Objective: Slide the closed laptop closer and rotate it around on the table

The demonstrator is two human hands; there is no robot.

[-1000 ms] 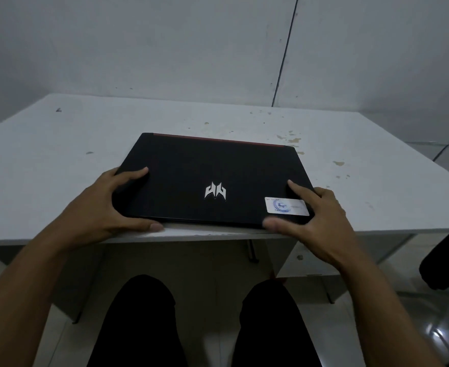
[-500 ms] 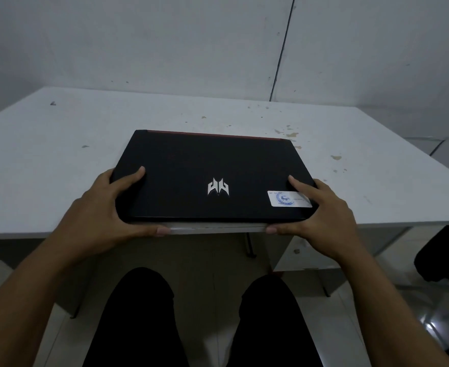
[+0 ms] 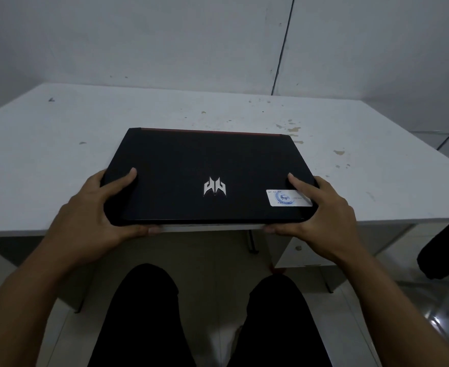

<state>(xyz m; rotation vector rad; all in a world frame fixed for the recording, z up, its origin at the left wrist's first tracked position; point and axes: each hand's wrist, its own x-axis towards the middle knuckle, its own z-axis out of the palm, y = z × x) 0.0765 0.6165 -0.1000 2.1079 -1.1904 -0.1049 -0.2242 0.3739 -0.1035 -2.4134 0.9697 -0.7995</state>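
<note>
Closed black laptop (image 3: 207, 178) flat at near edge of white table (image 3: 59, 160), front edge at or just over the lip. Left hand (image 3: 93, 215) and right hand (image 3: 324, 215) clamped on the 2 near corners, thumbs under, fingers on lid. White sticker (image 3: 284, 198) beside right fingers.

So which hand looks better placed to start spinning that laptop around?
It's close. Both hands grip near corners of the closed laptop. Probably the left hand: its fingers wrap the side edge, while the right hand lies partly across the white sticker.
</note>
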